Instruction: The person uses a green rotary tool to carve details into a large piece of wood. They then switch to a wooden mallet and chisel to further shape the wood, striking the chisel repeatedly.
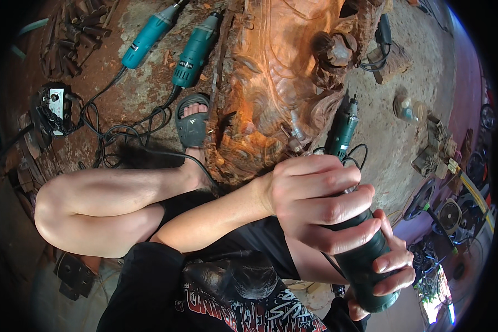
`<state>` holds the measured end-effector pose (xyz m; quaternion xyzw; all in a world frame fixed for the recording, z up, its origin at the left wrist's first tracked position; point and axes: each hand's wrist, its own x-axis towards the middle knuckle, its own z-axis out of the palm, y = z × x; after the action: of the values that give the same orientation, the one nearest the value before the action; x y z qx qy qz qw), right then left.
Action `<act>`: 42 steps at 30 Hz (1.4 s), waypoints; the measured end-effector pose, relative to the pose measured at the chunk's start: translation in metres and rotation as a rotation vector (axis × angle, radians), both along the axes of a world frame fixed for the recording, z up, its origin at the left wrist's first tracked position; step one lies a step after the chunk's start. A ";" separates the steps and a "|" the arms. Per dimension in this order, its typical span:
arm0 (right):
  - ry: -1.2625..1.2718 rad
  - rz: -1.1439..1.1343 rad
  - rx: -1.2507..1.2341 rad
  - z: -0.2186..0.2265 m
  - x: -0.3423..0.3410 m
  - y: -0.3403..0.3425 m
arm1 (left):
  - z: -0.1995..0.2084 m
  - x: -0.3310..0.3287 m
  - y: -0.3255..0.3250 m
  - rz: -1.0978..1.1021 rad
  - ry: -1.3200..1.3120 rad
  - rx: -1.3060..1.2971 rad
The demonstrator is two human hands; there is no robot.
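I hold a dark green die grinder in both hands. My left hand is closed around its front part, with the fingers wrapped over the body. My right hand grips the rear end, its fingers curled round from the far side. The metal front end points away from me at the carved wood, a large orange-brown piece with flowing relief lines and a rough bark edge. The front end is blurred, so contact with the wood cannot be made out.
Two teal grinders lie on the floor at the far left, cords tangled below them. A slim green grinder lies right of the wood. A control box stands at left. My sandalled foot rests beside the wood. Fans and cables crowd the right.
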<state>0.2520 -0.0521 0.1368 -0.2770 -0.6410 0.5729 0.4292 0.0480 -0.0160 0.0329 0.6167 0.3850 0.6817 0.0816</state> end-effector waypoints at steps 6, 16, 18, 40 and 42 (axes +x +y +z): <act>0.057 -0.039 0.080 0.005 -0.035 -0.003 | 0.024 0.004 -0.009 -0.023 -0.127 -0.011; -0.217 0.149 0.353 0.015 -0.071 0.012 | 0.024 -0.035 -0.023 -0.144 -0.193 -0.125; -0.235 0.149 0.359 0.016 -0.073 0.011 | 0.023 -0.047 -0.020 -0.240 -0.158 -0.130; -0.215 -0.137 0.389 0.001 -0.062 -0.030 | 0.027 -0.030 -0.014 -0.182 -0.217 -0.088; -0.189 -0.191 0.382 -0.001 -0.057 -0.038 | 0.026 -0.030 -0.019 -0.172 -0.199 -0.056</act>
<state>0.1945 -0.0906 0.1355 -0.3024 -0.7460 0.3697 0.4641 0.0176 -0.0345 0.0592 0.5744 0.3395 0.7189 0.1948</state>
